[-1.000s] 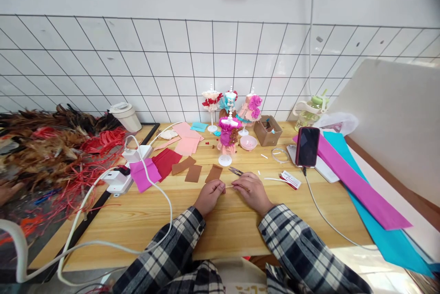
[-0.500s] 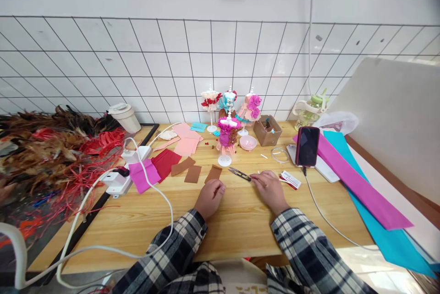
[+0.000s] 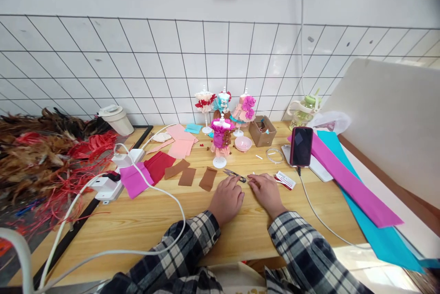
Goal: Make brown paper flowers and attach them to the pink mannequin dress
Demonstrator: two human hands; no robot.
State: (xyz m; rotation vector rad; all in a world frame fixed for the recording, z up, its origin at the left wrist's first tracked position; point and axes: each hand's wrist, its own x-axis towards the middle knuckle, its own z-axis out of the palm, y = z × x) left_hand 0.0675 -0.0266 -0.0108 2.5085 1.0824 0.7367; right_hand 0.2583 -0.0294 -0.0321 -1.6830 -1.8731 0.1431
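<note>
My left hand rests palm down, its fingertips at small dark thread scissors lying on the table; the fingers look loosely spread, not wrapped round them. Just right of the scissors, my right hand lies with fingers bent toward the tabletop, not gripping anything I can see. Beyond the hands stands a small white dress form in a magenta and pink paper dress. Brown paper pieces lie to its left, with a red piece and a magenta piece farther left.
Three more dressed forms stand behind, near a pink bowl and cardboard box. A propped phone and long magenta paper are at right. White cables cross the left side near a power strip.
My left hand has moved right and forward to the scissors and its fingers have opened. My right hand has come away from the scissors' end. The view has shifted slightly.
</note>
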